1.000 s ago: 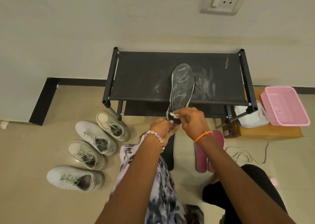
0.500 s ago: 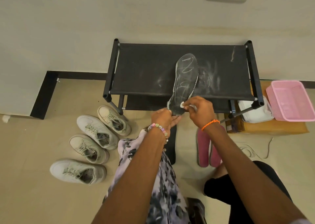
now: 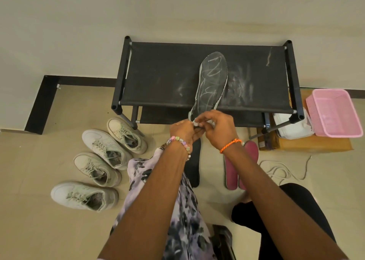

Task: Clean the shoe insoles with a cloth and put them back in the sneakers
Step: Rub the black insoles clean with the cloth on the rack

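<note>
A dark grey insole [image 3: 212, 82] streaked with white marks lies lengthwise on the black shoe rack [image 3: 158, 74], its heel end hanging over the rack's front edge. My left hand [image 3: 182, 130] pinches that heel end from the left. My right hand [image 3: 214, 128] holds a small white cloth [image 3: 196, 123] against the heel. Several pale sneakers [image 3: 102, 157] stand on the floor to the left. A black insole [image 3: 194, 166] lies on the floor under my arms, and two pink insoles [image 3: 240, 166] lie to the right.
A pink plastic basket [image 3: 335, 111] and a white pouch [image 3: 292, 127] rest on a cardboard box [image 3: 308, 145] right of the rack. A white cord [image 3: 280, 170] trails over the floor. My knees fill the lower frame. The wall stands just behind the rack.
Both hands stay at the insole's heel; my right hand with the cloth has shifted slightly left along the heel toward my left hand. The camera has tilted down a little.
</note>
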